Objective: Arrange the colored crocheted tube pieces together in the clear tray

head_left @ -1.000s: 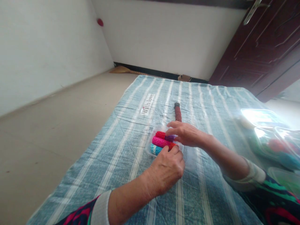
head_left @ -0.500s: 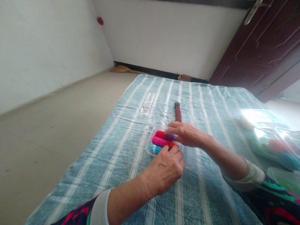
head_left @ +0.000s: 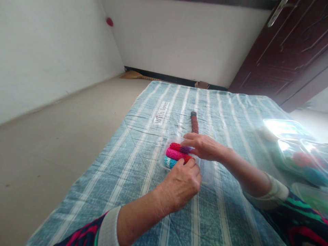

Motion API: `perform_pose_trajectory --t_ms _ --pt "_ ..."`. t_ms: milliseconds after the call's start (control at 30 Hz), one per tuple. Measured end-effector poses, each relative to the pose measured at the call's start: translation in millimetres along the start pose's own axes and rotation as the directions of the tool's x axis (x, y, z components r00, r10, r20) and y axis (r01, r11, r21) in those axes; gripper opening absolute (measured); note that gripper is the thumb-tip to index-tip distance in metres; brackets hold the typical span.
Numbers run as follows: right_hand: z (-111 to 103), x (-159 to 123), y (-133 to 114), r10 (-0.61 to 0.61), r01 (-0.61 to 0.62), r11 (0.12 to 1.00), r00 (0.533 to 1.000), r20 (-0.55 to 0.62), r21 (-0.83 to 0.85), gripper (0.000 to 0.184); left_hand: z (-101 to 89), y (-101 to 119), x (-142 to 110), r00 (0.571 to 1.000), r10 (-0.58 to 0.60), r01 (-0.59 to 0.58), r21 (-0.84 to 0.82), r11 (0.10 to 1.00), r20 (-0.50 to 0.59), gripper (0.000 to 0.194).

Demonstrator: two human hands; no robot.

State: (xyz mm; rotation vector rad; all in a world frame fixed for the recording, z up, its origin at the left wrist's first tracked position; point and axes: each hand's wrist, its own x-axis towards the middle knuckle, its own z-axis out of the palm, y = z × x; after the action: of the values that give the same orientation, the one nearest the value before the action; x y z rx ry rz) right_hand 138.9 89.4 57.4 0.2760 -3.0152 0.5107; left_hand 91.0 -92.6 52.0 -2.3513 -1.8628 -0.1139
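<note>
A clear plastic box [head_left: 162,161] lies on the cloth, holding several perforated, lace-like rolls. Among them are a pink roll [head_left: 174,153], a blue one with a white band [head_left: 170,162], and one with a red part [head_left: 175,146] and a purple part [head_left: 185,150]. My left hand [head_left: 185,181] is closed at the box's near right side, fingertips pressed on an orange-red roll end [head_left: 188,158]. Over the far right side reaches my right hand [head_left: 203,146], fingers apart, touching the purple part. Both hands hide the box's right end. Beyond them lies a brown roll with a dark end [head_left: 194,123].
A blue striped cloth [head_left: 133,153] with "With love" lettering covers the surface. At the right are more clear containers [head_left: 294,153] with colourful contents, partly blurred by glare. A translucent sheet or lid [head_left: 208,172] lies beside the box. A dark red door [head_left: 276,58] stands behind.
Hardly anything differs. Both hands keep their places at the box, and the rolls look the same.
</note>
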Motion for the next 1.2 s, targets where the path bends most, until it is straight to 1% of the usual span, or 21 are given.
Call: perform_pose_trajectory --t_ms 200,367,533,633,733,967,1200 --pt "-1 0 -1 0.012 -0.012 1.0 1.0 0.025 0.017 0.022 0.8 0 -1 1.0 0.004 -0.004 -0.006 1.0 -0.002 0.011" --pt "-2 0 -1 0.015 -0.015 1.0 1.0 0.028 0.007 0.018 1.7 -1 -1 1.0 0.004 -0.004 0.0 1.0 -0.004 0.01" --pt "-3 0 0 0.013 -0.013 1.0 1.0 0.022 0.008 0.013 0.5 -1 0 1.0 0.003 -0.003 -0.012 1.0 0.017 0.012" --pt "-3 1 1 0.01 -0.01 1.0 0.999 0.037 -0.001 0.013 -1.0 -1 0 1.0 0.004 -0.004 -0.009 1.0 0.015 0.013" --pt "-5 5 2 0.005 -0.004 1.0 0.998 0.058 -0.029 0.017 -2.2 -1 0 1.0 0.007 -0.007 -0.007 1.0 0.013 0.014" --pt "-16 16 -5 -0.02 0.045 0.984 0.99 0.141 -0.174 0.019 -3.6 -3 2 1.0 0.019 -0.019 0.015 1.0 0.015 0.014" --pt "-17 18 -3 -0.045 0.076 0.978 0.985 0.164 -0.192 0.021 -1.0 -3 0 1.0 0.023 -0.023 0.009 1.0 0.0 0.012"
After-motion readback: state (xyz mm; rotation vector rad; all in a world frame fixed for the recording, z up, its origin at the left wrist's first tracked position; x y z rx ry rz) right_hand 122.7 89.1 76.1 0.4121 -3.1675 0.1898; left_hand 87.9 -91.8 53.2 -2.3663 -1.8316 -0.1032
